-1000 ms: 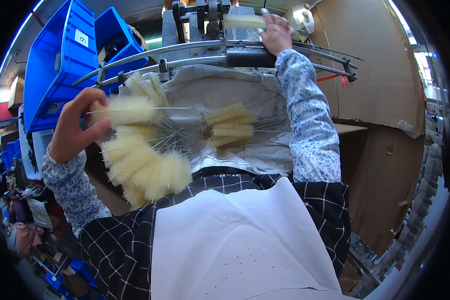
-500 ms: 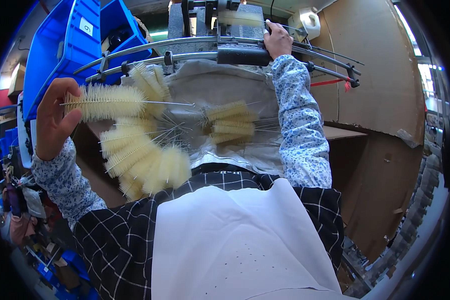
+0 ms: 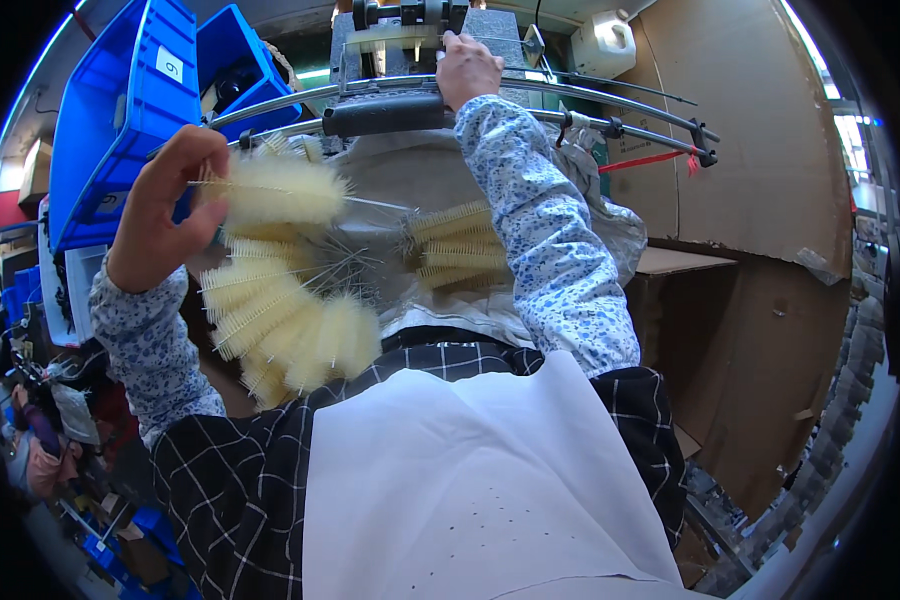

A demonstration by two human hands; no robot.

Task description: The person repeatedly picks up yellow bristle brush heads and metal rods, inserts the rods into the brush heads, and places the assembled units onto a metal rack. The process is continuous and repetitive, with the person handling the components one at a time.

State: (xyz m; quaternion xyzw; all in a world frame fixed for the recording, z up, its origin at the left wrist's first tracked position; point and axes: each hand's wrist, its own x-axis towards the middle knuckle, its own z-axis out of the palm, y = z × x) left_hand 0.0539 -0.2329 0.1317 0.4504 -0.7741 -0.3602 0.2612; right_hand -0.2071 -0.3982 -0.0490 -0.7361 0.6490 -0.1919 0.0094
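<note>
The person's left hand, in the left of the frame, has its thumb and index finger curled in a loose pinch around the left end of a pale yellow cylindrical bristle brush; the bristles at that end sit in the gap between thumb and index finger, while the rest of the brush projects to the right, clear of the fingers, ending in a thin bare metal wire that points toward the centre. This brush is blurred and lies nearly level, overlapping in view the top of a fan of similar pale yellow bristle brushes in the left centre, whose wires converge to the right. A smaller stack of cream bristle brushes lies at the centre on a crumpled grey sheet, partly behind the right forearm. The right hand, at the upper centre, has bent fingers at the right end of a blurred pale brush-like cylinder beside a dark metal machine; whether they grip its wire cannot be told. Just below that hand runs a pair of curved metal rails with a black padded roller. Blue plastic bins stand upper left, and a white plastic jug upper right.
</note>
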